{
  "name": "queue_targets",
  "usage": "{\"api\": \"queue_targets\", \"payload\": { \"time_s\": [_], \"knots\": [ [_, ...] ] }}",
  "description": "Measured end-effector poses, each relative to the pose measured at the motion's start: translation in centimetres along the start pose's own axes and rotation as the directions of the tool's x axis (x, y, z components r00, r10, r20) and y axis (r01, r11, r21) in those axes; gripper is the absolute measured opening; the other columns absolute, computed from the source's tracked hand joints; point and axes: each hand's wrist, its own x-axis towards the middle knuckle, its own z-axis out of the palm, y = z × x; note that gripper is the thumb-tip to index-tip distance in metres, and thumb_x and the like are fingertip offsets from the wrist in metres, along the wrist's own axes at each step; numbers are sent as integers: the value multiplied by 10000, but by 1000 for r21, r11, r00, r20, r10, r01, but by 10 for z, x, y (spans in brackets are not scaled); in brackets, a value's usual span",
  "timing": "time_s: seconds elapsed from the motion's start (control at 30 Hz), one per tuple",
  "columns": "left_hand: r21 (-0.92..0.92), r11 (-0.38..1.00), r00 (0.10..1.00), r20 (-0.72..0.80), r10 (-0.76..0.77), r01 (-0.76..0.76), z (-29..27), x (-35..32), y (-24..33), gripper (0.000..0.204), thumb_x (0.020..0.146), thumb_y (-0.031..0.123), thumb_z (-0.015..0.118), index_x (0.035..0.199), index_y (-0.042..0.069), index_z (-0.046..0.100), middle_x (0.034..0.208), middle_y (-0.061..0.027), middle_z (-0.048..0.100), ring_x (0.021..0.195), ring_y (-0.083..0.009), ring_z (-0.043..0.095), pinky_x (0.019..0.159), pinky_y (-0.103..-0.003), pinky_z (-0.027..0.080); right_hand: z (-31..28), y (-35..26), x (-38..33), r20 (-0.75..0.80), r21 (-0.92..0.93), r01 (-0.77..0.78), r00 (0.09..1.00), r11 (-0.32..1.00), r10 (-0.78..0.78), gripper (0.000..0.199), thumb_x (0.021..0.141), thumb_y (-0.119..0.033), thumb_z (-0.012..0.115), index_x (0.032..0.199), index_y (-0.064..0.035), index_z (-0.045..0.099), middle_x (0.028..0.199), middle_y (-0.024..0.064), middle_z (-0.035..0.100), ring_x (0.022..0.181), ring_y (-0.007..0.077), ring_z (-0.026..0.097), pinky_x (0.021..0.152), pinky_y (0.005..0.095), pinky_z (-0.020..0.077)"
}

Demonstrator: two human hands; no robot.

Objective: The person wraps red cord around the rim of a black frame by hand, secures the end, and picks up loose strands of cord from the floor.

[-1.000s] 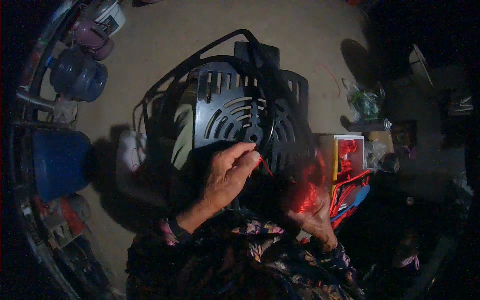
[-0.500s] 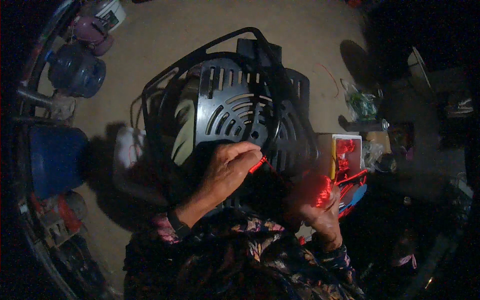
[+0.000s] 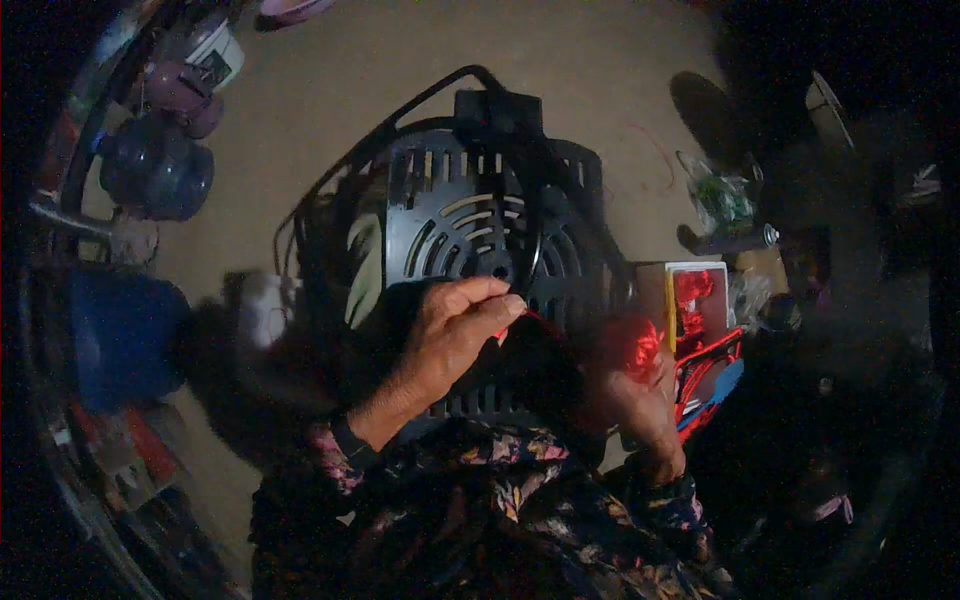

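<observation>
So the left hand (image 3: 463, 320) is pinching a thin red cord (image 3: 537, 318) between thumb and finger, and the right hand (image 3: 643, 398), kinda blurry, is holding what's looking like a red bundle (image 3: 645, 345) of the same stuff. The cord is running between the hands, over a black slotted plastic panel (image 3: 405, 240). I'm guessing it's feeling light, soft and floppy, maybe a bit slick, not fragile. I'd be pinching it close to the end and cupping the bundle loosely so nothing's snagging.
</observation>
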Motion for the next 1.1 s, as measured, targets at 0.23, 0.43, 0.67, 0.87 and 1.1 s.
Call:
{"api": "queue_targets", "payload": {
  "time_s": [0.23, 0.43, 0.67, 0.87, 1.1],
  "knots": [
    [-351, 936, 991, -114, -70, 25, 33, 25, 16, 233, 912, 224, 591, 926, 2, 658, 763, 3, 609, 717, -85, 540, 692, -231, 411, 16, -40, 21, 2, 197, -101, 995, 975, 102, 218, 771, -154, 781, 826, -80, 584, 732, -79, 554, 675, 39, 467, 608, 223, 396],
    [-533, 846, 988, -113, -109, 33, 51, 43, 10, 220, 930, 232, 561, 914, 34, 654, 840, -18, 639, 794, -129, 579, 778, -260, 435, 24, -26, 25, -86, 321, -29, 995, 947, 59, 157, 806, -161, 749, 874, -81, 633, 762, -56, 600, 678, 49, 513, 614, 237, 421],
    [-631, 760, 971, -41, -234, 156, 56, 35, 17, 255, 933, 283, 559, 933, 43, 644, 874, -40, 648, 838, -158, 604, 825, -301, 462, 21, -3, 22, -8, 524, -152, 983, 838, 184, 122, 808, -146, 733, 854, -70, 651, 765, -42, 627, 678, 58, 563, 608, 244, 451],
    [-544, 823, 986, 56, -156, 161, 47, 45, 7, 234, 907, 265, 608, 914, 35, 649, 883, -42, 660, 816, -138, 603, 802, -282, 459, 23, -3, 23, -20, 501, -139, 985, 854, 172, 151, 798, -164, 746, 849, -72, 639, 744, -41, 613, 662, 53, 542, 606, 231, 438],
    [-461, 875, 989, 54, -138, 147, 47, 49, 3, 200, 851, 177, 662, 852, -23, 657, 754, -35, 633, 701, -102, 579, 721, -243, 465, 27, 5, 24, -24, 510, -108, 990, 853, 140, 153, 795, -150, 745, 868, -69, 637, 752, -42, 603, 653, 61, 523, 593, 229, 418]
  ]
}}
